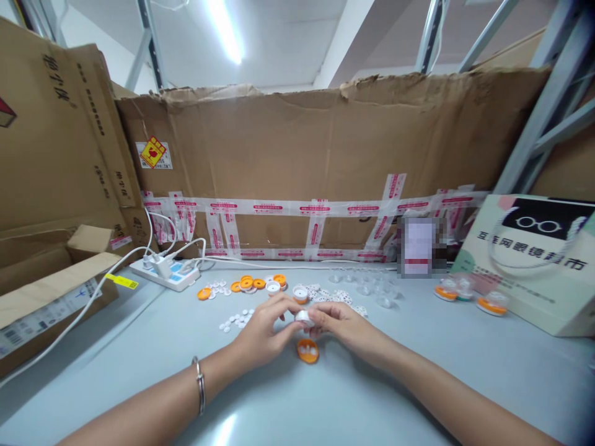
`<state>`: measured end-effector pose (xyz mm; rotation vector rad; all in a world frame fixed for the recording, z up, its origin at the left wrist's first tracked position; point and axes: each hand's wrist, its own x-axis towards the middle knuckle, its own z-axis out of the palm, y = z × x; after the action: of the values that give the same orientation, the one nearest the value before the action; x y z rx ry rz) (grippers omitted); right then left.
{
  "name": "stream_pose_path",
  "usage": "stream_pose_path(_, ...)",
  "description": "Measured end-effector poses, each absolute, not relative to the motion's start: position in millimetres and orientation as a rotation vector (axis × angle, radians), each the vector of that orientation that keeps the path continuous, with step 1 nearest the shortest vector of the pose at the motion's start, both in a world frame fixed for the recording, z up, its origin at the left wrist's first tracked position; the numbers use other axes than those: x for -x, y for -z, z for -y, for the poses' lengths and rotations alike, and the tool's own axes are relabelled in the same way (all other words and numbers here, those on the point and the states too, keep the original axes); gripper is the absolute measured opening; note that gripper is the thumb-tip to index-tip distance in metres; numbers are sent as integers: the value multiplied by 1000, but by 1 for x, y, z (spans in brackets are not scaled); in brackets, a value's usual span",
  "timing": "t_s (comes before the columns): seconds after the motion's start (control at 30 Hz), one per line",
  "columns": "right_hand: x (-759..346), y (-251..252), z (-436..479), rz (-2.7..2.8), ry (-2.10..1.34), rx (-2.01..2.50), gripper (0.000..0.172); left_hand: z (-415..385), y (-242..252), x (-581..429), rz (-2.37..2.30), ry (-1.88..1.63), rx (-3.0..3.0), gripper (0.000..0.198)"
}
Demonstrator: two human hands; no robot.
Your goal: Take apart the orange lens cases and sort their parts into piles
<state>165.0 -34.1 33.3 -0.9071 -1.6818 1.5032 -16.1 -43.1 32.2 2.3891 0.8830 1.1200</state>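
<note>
My left hand point(264, 331) and my right hand point(341, 325) meet over the middle of the grey table point(139, 347), fingers pinched together on a small white round cap point(304, 318) held between them. An orange ring with white inside point(307, 351) lies flat on the table just below my hands. A silver bracelet point(199, 385) sits on my left wrist. Beyond my hands lie several orange rings point(253, 283), white caps point(300, 292) and small white discs point(237, 320).
A white power strip point(165, 272) with plugs and cables sits at the back left beside an open cardboard box point(51, 291). A taped cardboard wall point(325, 167) closes the back. Clear plastic pieces point(372, 286), finished orange-and-clear parts point(446, 290) and a paper bag point(534, 260) stand at the right.
</note>
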Motion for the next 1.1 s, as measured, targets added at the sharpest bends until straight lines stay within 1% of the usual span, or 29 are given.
stream_pose_path(0.23, -172, -33, 28, 1675, -1318, 1064, 44, 21, -55, 51, -1196, -1036, -2463, 17)
stream_pose_path(0.33, -173, -33, 27, 1692, -1274, 1107, 42, 9, -60, 68, -1351, -919, -2505, 17)
stream_pose_path(0.4, -173, -34, 27, 1705, -1254, 1115, 39, 1, -59, 77, -1465, -869, -2535, 13)
stream_pose_path(0.5, -172, -36, 28, 1713, -1225, 1130, 36, -7, -54, 86, -1685, -887, -2522, 7)
stream_pose_path(0.57, -172, -35, 28, 1723, -1204, 1141, 34, -11, -51, 90, -1776, -926, -2488, 10)
stream_pose_path(0.63, -172, -34, 28, 1744, -1196, 1136, 33, -12, -49, 91, -1754, -996, -2468, 11)
stream_pose_path(0.73, -171, -31, 28, 1777, -1206, 1111, 33, -9, -45, 84, -1545, -1080, -2476, 8)
stream_pose_path(0.9, -172, -31, 27, 1775, -1179, 1105, 32, 6, -39, 60, -1253, -898, -2576, 8)
stream_pose_path(1.1, -172, -33, 27, 1782, -1146, 1137, 30, 7, -38, 57, -1300, -931, -2515, 11)
